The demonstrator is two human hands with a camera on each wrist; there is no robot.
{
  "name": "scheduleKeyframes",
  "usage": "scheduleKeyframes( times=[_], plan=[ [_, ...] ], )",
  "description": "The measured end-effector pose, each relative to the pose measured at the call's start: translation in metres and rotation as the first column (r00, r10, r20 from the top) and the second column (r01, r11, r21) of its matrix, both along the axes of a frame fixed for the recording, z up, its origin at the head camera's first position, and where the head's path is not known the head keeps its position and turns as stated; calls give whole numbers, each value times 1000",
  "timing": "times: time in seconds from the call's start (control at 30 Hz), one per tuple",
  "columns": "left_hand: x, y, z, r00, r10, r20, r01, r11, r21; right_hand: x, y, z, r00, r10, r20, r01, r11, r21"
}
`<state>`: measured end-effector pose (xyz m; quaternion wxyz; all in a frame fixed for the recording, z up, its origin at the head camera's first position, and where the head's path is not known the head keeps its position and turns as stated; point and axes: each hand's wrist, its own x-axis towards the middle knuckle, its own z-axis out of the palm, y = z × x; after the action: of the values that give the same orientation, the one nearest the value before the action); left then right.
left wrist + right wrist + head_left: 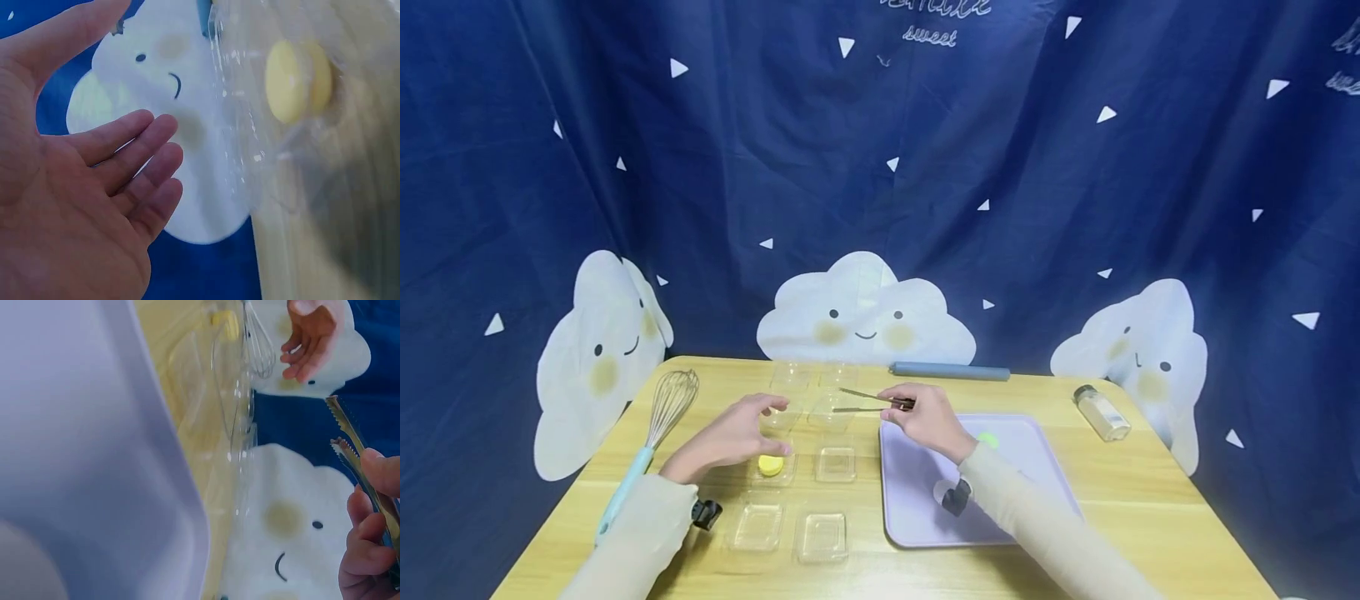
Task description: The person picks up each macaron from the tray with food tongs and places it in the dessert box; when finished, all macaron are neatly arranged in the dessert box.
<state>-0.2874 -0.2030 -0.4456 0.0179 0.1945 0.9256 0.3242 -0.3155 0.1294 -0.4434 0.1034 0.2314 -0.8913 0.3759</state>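
Note:
My right hand pinches metal tongs above the far left corner of the lilac tray; in the right wrist view the serrated tips stand apart with nothing between them. My left hand hovers over the clear plastic boxes, fingers extended and thumb spread away from them, holding nothing. Below its thumb, a yellow macaron-like piece sits in one clear box; the left wrist view shows this yellow piece with a paler middle layer.
Several clear boxes stand in rows left of the tray. A whisk lies at the left, a blue-grey rod at the back, and a black-capped jar at the right. A green piece and a round whitish item lie on the tray.

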Motion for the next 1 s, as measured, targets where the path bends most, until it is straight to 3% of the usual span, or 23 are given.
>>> scheduleKeyframes(
  times=[0.17,0.43,0.63,0.83,1.0],
  plan=[
    [-7,16,1,998,-57,40,57,998,-14,-2,18,-2,998,-53,22,53,999,11],
    [-10,34,2,995,-65,78,67,998,-21,-5,55,-5,986,-115,118,118,993,-19],
    [-11,43,1,990,-88,111,90,996,-9,-9,82,-9,975,-190,117,193,981,-12],
    [-8,47,-2,983,-66,169,68,998,-5,-10,106,-10,963,-250,98,250,968,14],
    [-8,50,-6,978,-96,183,100,995,-9,-8,127,-11,958,-276,79,275,961,23]
  ],
)
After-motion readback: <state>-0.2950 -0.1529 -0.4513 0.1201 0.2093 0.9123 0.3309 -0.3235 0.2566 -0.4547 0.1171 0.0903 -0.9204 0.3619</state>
